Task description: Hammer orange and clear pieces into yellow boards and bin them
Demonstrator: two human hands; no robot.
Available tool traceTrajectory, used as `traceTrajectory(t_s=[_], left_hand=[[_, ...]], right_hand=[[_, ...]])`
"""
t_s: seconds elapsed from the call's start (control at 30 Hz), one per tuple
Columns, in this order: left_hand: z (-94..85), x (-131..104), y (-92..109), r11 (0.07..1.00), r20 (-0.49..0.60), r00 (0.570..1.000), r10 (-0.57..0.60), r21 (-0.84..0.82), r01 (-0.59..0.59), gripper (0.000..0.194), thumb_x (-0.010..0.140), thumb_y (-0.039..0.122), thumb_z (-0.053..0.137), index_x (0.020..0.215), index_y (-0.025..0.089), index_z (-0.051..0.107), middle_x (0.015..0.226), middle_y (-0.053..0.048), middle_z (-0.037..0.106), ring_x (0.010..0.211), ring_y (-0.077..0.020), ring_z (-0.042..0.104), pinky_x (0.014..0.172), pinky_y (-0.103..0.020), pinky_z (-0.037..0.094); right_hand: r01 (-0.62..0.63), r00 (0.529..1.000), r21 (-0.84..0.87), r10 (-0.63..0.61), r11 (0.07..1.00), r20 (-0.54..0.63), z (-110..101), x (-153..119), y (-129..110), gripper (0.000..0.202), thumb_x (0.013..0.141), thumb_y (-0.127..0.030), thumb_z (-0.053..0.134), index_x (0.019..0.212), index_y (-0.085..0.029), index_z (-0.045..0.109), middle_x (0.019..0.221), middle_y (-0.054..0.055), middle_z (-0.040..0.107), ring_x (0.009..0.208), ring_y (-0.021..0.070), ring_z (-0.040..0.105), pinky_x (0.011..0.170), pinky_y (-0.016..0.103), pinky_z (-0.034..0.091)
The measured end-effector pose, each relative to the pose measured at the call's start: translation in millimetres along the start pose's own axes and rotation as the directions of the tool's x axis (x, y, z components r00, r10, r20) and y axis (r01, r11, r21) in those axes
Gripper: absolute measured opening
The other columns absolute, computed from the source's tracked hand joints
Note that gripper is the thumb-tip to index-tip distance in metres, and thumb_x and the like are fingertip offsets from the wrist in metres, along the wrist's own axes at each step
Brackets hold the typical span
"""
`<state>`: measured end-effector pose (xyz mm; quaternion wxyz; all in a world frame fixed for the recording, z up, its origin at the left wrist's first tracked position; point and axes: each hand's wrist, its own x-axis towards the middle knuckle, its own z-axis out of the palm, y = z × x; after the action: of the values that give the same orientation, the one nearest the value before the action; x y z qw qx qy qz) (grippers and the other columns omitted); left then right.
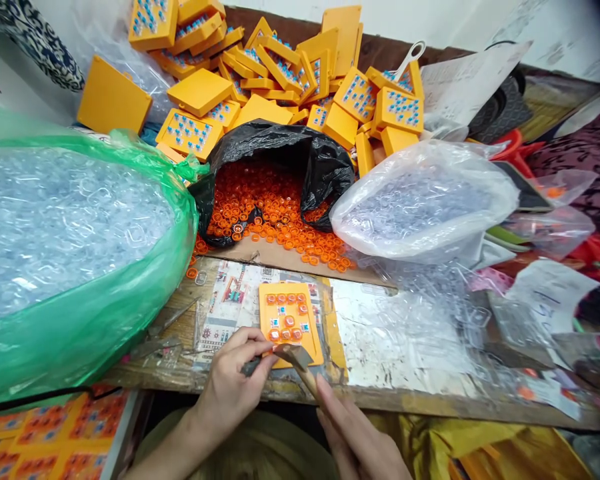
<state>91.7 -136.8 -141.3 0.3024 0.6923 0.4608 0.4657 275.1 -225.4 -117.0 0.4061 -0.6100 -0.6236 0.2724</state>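
Panel (pixel 312 343), yellow-orange, lies flat near the front edge of the bench (pixel 400 393), on a printed sheet (pixel 225 317). Orange rings with clear tops sit on its face, most along the upper and lower rows; a few blue-and-white spots show between them.

Left hand (pixel 237 373) at the panel's lower left corner, thumb and forefinger drawn together; can't tell if something small is pinched there. Right hand (pixel 357 430) grips a flat, blade-like tool (pixel 300 367) between thumb and fingers, its end over the panel's lower part, right by the left fingertips. Can't tell if tool and panel touch.

Behind the panel: black bag (pixel 330 167), mouth open, orange rings (pixel 280 223) spilling onto cardboard (pixel 240 251). Left: green bag (pixel 145 320) full of clear plastic pieces (pixel 70 220). Right: white bag (pixel 503 193), similar clear pieces, more loose on the bench beside it.

Back: heap of yellow panels (pixel 200 93), many blue-dotted. Lower left, below bench height: panels with orange rows (pixel 45 427), side by side.
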Motion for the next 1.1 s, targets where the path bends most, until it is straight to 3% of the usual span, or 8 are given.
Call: traceTrajectory(t_s=[0.17, 0.3, 0.37, 0.43, 0.53, 0.67, 0.93, 1.1], left_hand=[[-15.4, 10, 19, 0.986, 0.012, 0.996, 0.089, 0.142, -0.090, 0.010, 0.084, 0.018, 0.065, 0.094, 0.017, 0.068, 0.088, -0.006, 0.069, 0.079, -0.0162, 0.069, 0.072, -0.025, 0.058], [-73.0, 64, 57, 0.796, -0.095, 0.918, 0.385, 0.538, -0.278, 0.021, 0.086, 0.018, 0.063, 0.106, 0.023, 0.065, 0.102, -0.004, 0.070, 0.095, -0.0200, 0.066, 0.089, -0.036, 0.054], [-107.0, 101, 68, 0.669, -0.264, 0.854, 0.448, 0.732, -0.125, 0.024, 0.087, 0.015, 0.057, 0.109, 0.015, 0.066, 0.113, -0.006, 0.067, 0.110, -0.0254, 0.061, 0.101, -0.045, 0.045], [-133.1, 133, 67, 0.603, -0.332, 0.888, 0.317, 0.794, 0.081, 0.028, 0.086, 0.013, 0.054, 0.109, 0.007, 0.067, 0.113, -0.008, 0.066, 0.118, -0.0316, 0.056, 0.104, -0.052, 0.039], [-148.1, 158, 53, 0.490, -0.386, 0.912, -0.139, 0.773, 0.402, 0.028, 0.073, 0.015, 0.069, 0.101, 0.011, 0.071, 0.097, -0.006, 0.070, 0.103, -0.0364, 0.062, 0.090, -0.063, 0.046], [-142.7, 155, 39, 0.402, -0.348, 0.900, -0.262, 0.809, 0.429, 0.022, 0.074, 0.019, 0.068, 0.095, 0.015, 0.075, 0.090, -0.010, 0.072, 0.094, -0.0378, 0.066, 0.084, -0.058, 0.050], [-154.3, 144, 26, 0.666, -0.382, 0.923, 0.033, 0.698, 0.265, 0.036, 0.079, 0.015, 0.058, 0.112, 0.025, 0.068, 0.091, 0.004, 0.074, 0.097, -0.0245, 0.068, 0.092, -0.039, 0.046], [-112.3, 125, 60, 0.855, -0.457, 0.835, 0.307, 0.517, -0.032, 0.040, 0.077, 0.025, 0.072, 0.116, 0.015, 0.066, 0.097, -0.005, 0.073, 0.078, -0.0171, 0.066, 0.080, -0.035, 0.055]], right_hand=[[-0.064, 0.994, 0.112, 0.052, 0.992, 0.100, -10, 8, 9, 0.047, 0.086, -0.017, 0.062, 0.129, -0.034, 0.059, 0.125, 0.000, 0.065, 0.109, 0.0237, 0.066, 0.092, 0.030, 0.051], [-0.304, 0.938, 0.269, 0.336, 0.914, -0.082, -15, 11, 17, 0.045, 0.081, -0.028, 0.071, 0.126, -0.029, 0.064, 0.124, 0.003, 0.066, 0.114, 0.0262, 0.062, 0.101, 0.036, 0.044], [-0.363, 0.899, 0.390, 0.429, 0.846, -0.093, -15, 13, 19, 0.050, 0.080, -0.031, 0.072, 0.129, -0.029, 0.061, 0.123, 0.004, 0.067, 0.114, 0.0260, 0.062, 0.101, 0.035, 0.045], [-0.377, 0.884, 0.492, 0.463, 0.785, -0.062, -14, 15, 20, 0.052, 0.080, -0.033, 0.073, 0.130, -0.030, 0.059, 0.122, 0.005, 0.068, 0.110, 0.0258, 0.065, 0.097, 0.033, 0.049], [-0.386, 0.866, 0.535, 0.495, 0.752, -0.070, -11, 16, 17, 0.054, 0.076, -0.035, 0.077, 0.127, -0.027, 0.063, 0.117, 0.008, 0.070, 0.102, 0.0269, 0.069, 0.085, 0.030, 0.058], [-0.438, 0.781, 0.560, 0.606, 0.703, -0.150, -2, 15, 3, 0.066, 0.068, -0.040, 0.082, 0.128, -0.021, 0.062, 0.108, 0.009, 0.074, 0.086, 0.0249, 0.074, 0.063, 0.022, 0.061], [-0.458, 0.739, 0.558, 0.645, 0.692, -0.194, 8, 22, -14, 0.072, 0.067, -0.046, 0.080, 0.132, -0.022, 0.059, 0.107, 0.007, 0.075, 0.082, 0.0215, 0.071, 0.049, 0.020, 0.053], [-0.454, 0.742, 0.615, 0.656, 0.645, -0.140, 10, 26, -17, 0.072, 0.068, -0.040, 0.081, 0.134, -0.025, 0.056, 0.110, 0.007, 0.073, 0.047, 0.0090, 0.055, 0.035, 0.019, 0.038]])
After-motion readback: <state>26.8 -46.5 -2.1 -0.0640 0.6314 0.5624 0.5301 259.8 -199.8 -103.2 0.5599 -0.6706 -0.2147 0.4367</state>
